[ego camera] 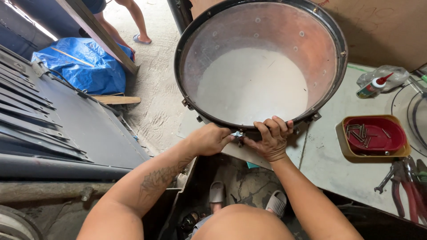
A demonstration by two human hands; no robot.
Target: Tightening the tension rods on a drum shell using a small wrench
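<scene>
While right hand (271, 138) grips round drum's (260, 66) black metal hoop, left hand (209, 140) pinches small lug (240, 135).

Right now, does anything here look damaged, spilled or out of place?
Nothing looks spilled or broken. The drum overhangs the table edge, steadied by the right hand on its black rim while the left hand works at a lug. Screws stay inside the red tray.

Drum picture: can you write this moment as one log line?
left hand: pinching lug on drum rim | right hand: gripping rim beside it | drum: open, tilted on table | red tray of screws: right
</scene>
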